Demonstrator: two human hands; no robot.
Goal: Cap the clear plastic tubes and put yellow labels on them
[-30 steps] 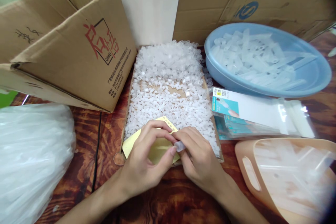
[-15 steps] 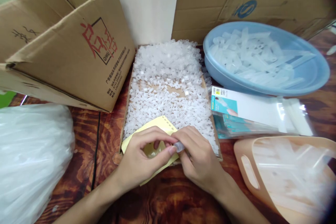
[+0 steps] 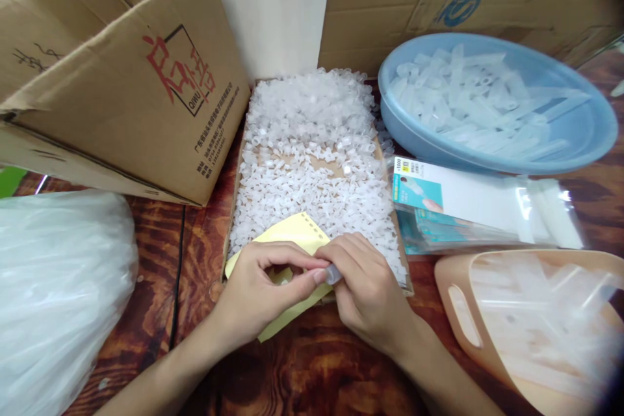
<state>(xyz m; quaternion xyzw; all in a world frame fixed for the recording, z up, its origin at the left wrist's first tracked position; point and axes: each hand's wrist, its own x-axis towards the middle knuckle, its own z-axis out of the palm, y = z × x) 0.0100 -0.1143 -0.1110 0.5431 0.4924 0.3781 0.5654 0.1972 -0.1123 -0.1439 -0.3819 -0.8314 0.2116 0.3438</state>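
Note:
My right hand [image 3: 368, 289] is closed around a small translucent plastic tube [image 3: 333, 273], whose end shows between the fingers. My left hand [image 3: 277, 279] has thumb and fingertips pinched together against that end; anything tiny between them is hidden. Both hands meet above the near edge of a shallow cardboard tray [image 3: 231, 227]. Under them lies a yellow punched sheet [image 3: 292, 229], partly covered by the left hand. Many small white plastic pieces [image 3: 312, 195] fill the tray's near half, and short translucent tube-like pieces [image 3: 312, 107] are heaped at its far end.
An open carton [image 3: 160, 91] stands at left, behind a full white plastic bag [image 3: 63, 292]. To the right are a blue basin [image 3: 414, 143] of translucent plastic parts, packaged cards [image 3: 468, 198] and a peach basket [image 3: 451, 273] with clear plastic pieces. A large carton [image 3: 380, 6] stands behind.
The hands stay together at the tube, with only a slight shift of the fingers. The left hand's finger and thumb have drawn closer together. The view has shifted slightly.

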